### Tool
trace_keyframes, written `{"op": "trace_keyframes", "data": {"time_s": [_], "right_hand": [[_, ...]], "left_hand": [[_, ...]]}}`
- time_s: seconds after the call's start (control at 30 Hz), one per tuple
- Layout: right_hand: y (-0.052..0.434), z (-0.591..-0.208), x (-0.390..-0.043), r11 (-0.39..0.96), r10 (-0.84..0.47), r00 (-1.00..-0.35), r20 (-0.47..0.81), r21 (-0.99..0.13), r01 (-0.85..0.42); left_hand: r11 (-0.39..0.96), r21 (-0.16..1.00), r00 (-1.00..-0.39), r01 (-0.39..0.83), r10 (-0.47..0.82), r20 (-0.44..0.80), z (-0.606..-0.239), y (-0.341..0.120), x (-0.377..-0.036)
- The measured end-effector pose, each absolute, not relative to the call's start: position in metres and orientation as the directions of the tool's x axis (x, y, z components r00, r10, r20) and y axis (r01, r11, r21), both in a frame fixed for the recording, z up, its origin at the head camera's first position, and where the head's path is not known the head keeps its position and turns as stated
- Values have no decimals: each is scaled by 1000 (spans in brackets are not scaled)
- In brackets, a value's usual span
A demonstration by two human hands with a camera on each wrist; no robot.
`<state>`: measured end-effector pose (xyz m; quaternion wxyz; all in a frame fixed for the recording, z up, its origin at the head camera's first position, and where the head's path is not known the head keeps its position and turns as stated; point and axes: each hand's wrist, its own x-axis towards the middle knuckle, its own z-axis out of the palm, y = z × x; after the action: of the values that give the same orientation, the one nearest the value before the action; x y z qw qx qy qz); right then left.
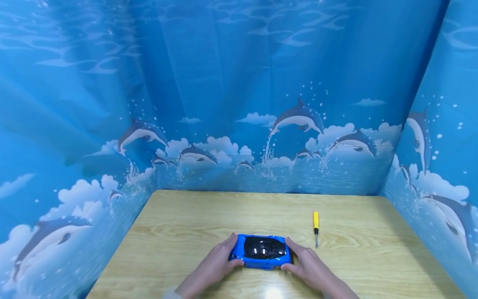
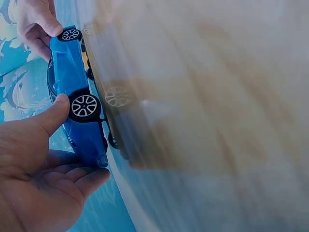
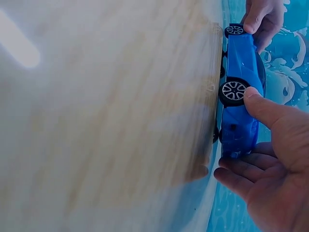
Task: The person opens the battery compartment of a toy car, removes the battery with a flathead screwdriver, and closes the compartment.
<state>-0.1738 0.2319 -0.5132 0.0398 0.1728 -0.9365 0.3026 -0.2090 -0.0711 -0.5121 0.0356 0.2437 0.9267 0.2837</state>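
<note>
Near the front edge of the tabletop (image 1: 179, 216), the two hands hold a blue toy car (image 1: 261, 251) between them. The left hand (image 1: 214, 265) takes one end of the car: its thumb presses beside a wheel, and the other fingers (image 2: 79, 176) curve loosely under and around that end. The right hand (image 1: 308, 265) does the same at the other end, with the thumb beside a wheel and the fingers (image 3: 236, 176) curved around the nose of the car. Both hands are half closed on the car, not tight. The car stands on its wheels on the wood, its long side parallel to the front edge, and its dark roof faces up.

Just behind the right hand lies a small screwdriver (image 1: 315, 228) with a yellow handle. It is near the car but does not touch it, and it points toward the front edge.

Behind the car and the screwdriver, a wide part of the wooden surface is open up to the back edge. On the left side of the car there is also much bare wood. A blue curtain with dolphins (image 1: 239, 104) closes the tabletop at the back, the left and the right, hanging right along these three edges.
</note>
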Motion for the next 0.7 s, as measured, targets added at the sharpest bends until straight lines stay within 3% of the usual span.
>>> {"op": "trace_keyframes", "data": {"time_s": [0.7], "right_hand": [[235,-513,-162,730,-316,-934,167,-586,-351]], "left_hand": [[706,536,-864,462,495,92,-510,-72,-197]]}}
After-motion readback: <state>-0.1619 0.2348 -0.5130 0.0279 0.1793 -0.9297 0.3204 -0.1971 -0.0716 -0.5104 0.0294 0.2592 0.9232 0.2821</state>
